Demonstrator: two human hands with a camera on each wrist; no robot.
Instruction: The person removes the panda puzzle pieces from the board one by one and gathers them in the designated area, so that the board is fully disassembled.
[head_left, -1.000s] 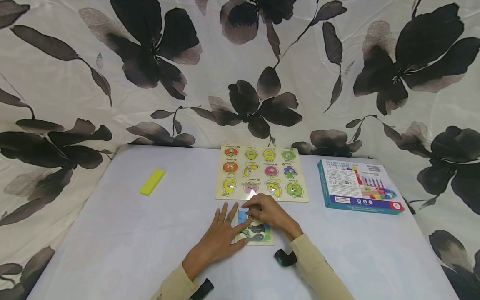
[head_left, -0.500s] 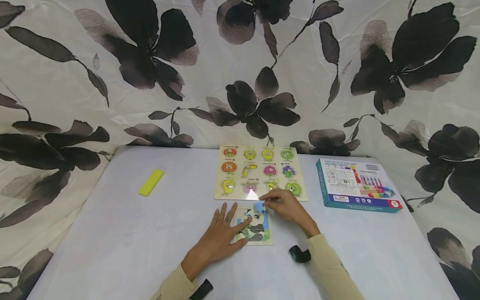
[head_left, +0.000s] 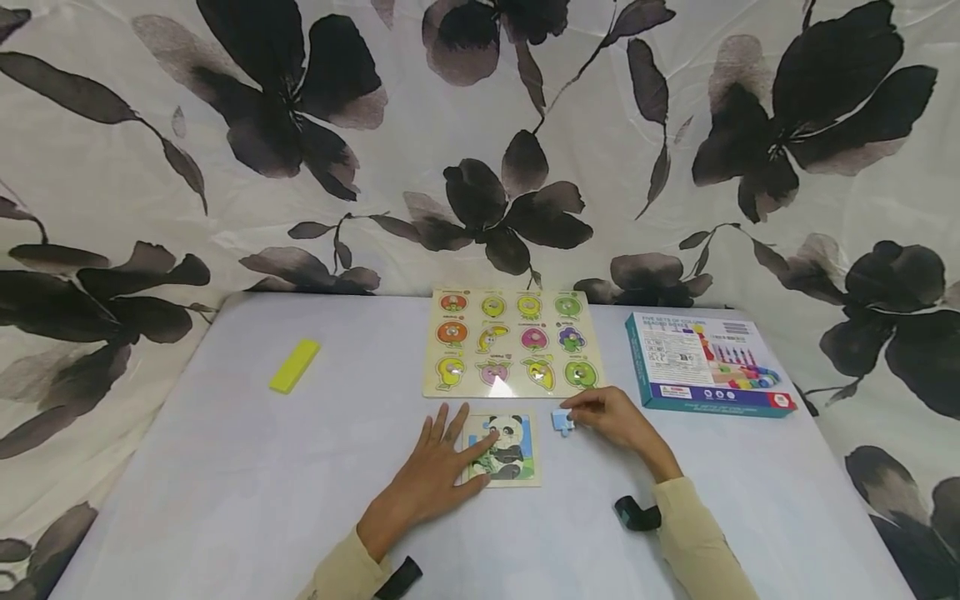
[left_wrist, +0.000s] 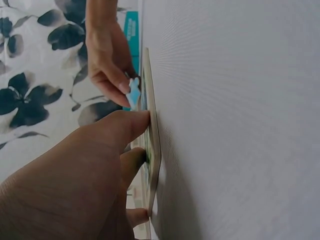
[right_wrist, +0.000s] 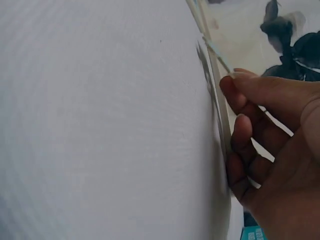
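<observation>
Lying flat on the white-covered table [head_left: 247, 500], a small, square panda picture puzzle [head_left: 513, 450] with a pale, wood-like border is touched by the left hand [head_left: 427, 471], whose fingers are spread wide across its left side. Just to the right of the puzzle, a small, light-blue, flat jigsaw piece with a rounded tab [head_left: 562, 422] is pinched by the right hand [head_left: 615, 419] between thumb and finger, clear of the puzzle. By its thinness, shown edge-on in the right wrist view, the piece is judged to be light and stiff, probably thin wood or board; little force should be needed, and the smooth face might slip if gripped only at a corner. It is best held by opposite faces close to its outer edge, with the tab left uncovered and unstressed, since the narrow neck is probably its weakest part. The puzzle is likewise judged rigid and light enough to slide on the cloth, so it is best steadied by its border, with pressure kept low and even. Whether any gap is left in the picture cannot be told, as part is covered by the fingers. Beyond the puzzle, a cream rectangular board of coloured fruit pictures [head_left: 513, 333] is seen; a teal-edged printed carton [head_left: 712, 362] is placed beyond it to the right, and a bright yellow oblong block [head_left: 295, 365] to the left.
</observation>
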